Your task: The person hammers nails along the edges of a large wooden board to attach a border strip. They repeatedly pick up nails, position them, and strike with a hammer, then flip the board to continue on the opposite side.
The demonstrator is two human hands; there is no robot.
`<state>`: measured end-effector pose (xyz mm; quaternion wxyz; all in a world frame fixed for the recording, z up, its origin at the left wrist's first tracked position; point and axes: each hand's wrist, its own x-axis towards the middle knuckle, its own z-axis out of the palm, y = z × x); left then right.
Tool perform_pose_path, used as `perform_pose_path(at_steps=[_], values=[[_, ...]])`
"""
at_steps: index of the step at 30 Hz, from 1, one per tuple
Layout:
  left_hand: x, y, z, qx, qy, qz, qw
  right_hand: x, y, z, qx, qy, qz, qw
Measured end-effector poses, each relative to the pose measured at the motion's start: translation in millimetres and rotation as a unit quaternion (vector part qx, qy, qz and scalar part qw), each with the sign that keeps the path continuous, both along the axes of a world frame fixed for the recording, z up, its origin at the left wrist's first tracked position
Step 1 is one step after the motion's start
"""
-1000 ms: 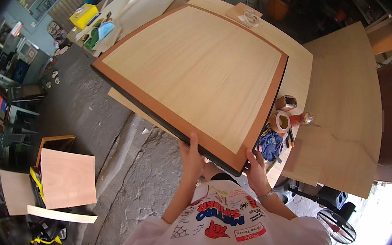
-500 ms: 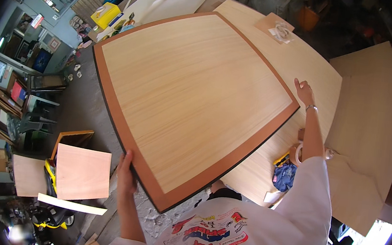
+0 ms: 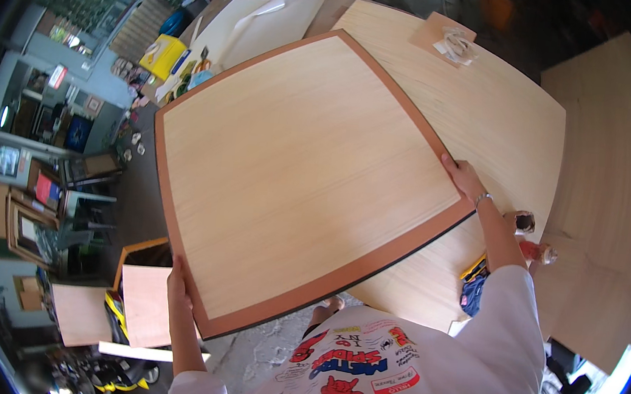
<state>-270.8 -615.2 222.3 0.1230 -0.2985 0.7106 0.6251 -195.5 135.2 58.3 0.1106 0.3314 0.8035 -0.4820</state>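
Observation:
I hold a large square wooden panel [image 3: 302, 173] with a pale laminate face, a brown border and rounded corners. It hangs tilted above the floor and partly over a big workbench [image 3: 490, 115]. My left hand [image 3: 178, 279] grips the panel's lower left edge. My right hand [image 3: 463, 177] grips its right edge, where the panel overlaps the bench top.
More pale sheets [image 3: 606, 172] lie on the bench to the right. A small offcut with white scraps [image 3: 452, 39] sits at the bench's far end. Bottles and blue cloth [image 3: 504, 249] lie near my right elbow. Small boards [image 3: 146, 302] lean on the floor at lower left. Shelves and clutter [image 3: 55, 141] line the left.
The panel has turned and shifted right in my hands. My hands went from close together on its near edge to wide apart on opposite edges.

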Motion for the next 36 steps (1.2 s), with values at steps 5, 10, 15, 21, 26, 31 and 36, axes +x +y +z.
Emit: perform_pose_path(at_steps=[5,10,15,21,26,31,36], values=[[-24.3,-59.3,-4.6,0.022,0.051,-0.024,0.998,116.4,-84.4,-5.8,0.068,0.097,-0.105,0.987],[-122.8,-66.4,-44.9,0.075,0.098,-0.112,0.986,217.7,-183.3,-9.0,0.047,0.083,-0.291,0.952],[-245.1,7.4,-124.4,-0.069,0.057,-0.221,0.971,253.4,-252.1,-20.3,0.103,0.117,-0.455,0.877],[-303.6,103.4,-180.1,-0.027,0.052,-0.336,0.94,270.8,-259.7,-33.6,0.137,0.039,-0.491,0.859],[-324.2,134.2,-204.8,-0.027,0.041,-0.374,0.926,273.6,-259.4,-50.3,0.112,-0.024,-0.497,0.86],[-334.2,139.5,-216.5,-0.195,0.111,-0.415,0.882,268.1,-254.6,-48.8,0.105,-0.061,-0.489,0.864],[-335.7,146.8,-193.8,-0.411,0.132,-0.498,0.752,250.8,-256.4,-23.4,0.171,-0.097,-0.475,0.858]])
